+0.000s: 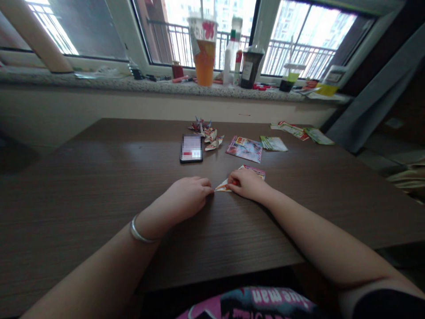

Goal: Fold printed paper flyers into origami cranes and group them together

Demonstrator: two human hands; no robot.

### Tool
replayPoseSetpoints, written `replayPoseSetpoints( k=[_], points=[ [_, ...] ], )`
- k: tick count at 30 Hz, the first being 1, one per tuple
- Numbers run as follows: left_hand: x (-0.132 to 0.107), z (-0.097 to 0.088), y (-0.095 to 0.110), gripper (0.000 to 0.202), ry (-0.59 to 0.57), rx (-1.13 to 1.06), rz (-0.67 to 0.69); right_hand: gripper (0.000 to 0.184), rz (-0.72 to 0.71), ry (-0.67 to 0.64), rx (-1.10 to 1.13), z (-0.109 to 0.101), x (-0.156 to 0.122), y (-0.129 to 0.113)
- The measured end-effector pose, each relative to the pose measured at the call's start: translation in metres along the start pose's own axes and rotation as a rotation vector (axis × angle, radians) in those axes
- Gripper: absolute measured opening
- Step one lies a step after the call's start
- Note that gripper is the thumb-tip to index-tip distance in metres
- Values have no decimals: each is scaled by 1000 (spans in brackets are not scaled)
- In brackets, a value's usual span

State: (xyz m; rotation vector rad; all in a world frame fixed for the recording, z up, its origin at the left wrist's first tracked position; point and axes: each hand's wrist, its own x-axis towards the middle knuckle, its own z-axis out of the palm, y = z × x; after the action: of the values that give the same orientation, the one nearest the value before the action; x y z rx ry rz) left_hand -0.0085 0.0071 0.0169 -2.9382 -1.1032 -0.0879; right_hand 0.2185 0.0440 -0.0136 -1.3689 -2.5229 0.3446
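A piece of folded printed paper (pixel 223 186), white with orange marks, lies on the table with a narrow point toward the left. My left hand (pixel 191 195), wearing a silver bangle, has its fingers closed at that pointed tip. Over the paper's right part, my right hand (pixel 249 184) has curled fingers pressing on it and hiding much of it. Behind my right hand shows a pink printed edge (pixel 258 171); whether it belongs to the same paper, I cannot tell. Farther back are several folded paper shapes (pixel 212 138) in a cluster, beside a phone (pixel 191 149) with a lit screen.
A colourful printed booklet (pixel 245 148) and a green-white stack of papers (pixel 273 143) lie behind my right hand. More paper strips (pixel 294 130) rest at the table's back right. Drink cups (pixel 205 62) and bottles (pixel 229 62) line the windowsill (pixel 152 88) beyond the brown table (pixel 83 186).
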Motion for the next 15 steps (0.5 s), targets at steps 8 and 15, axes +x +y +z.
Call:
replayPoseSetpoints(
  k=[8,15],
  points=[
    [-2,1,-11,22,-44,-15,-49,15,-8,24,-4,6,-2,2],
    [4,17,-11,28,114,-49,58,10,-43,54,14,7,-5,1]
  ],
)
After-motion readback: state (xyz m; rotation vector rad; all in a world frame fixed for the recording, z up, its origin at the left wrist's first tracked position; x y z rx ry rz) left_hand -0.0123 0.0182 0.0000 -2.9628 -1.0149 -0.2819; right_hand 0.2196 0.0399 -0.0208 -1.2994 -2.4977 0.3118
